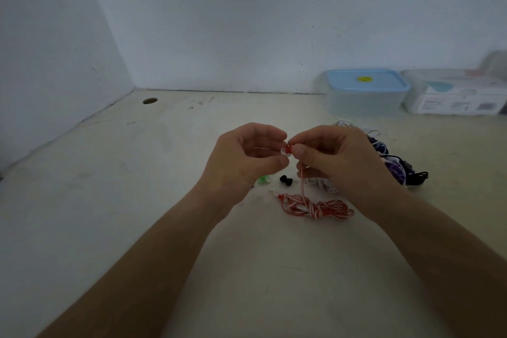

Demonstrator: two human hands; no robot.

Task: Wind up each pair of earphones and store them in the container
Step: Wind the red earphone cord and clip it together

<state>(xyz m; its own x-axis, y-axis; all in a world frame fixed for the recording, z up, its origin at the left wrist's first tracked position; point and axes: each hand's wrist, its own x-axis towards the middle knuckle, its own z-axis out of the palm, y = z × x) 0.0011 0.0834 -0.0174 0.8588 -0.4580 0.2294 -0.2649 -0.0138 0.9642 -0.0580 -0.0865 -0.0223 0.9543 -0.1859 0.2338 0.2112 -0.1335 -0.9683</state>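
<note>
**Closed tub at the back, red earbud pinched up front**

The blue-lidded container (366, 93) stands shut by the wall, just beside a white box (455, 96); I cannot tell what is inside. The left hand (244, 162) and right hand (337, 162) pinch the red earbud (288, 149) between fingertips. Its red-and-white cable (315, 206) lies heaped on the table (164, 228), and a tangle of other earphones (397, 164) is partly hidden behind the right hand.
</note>
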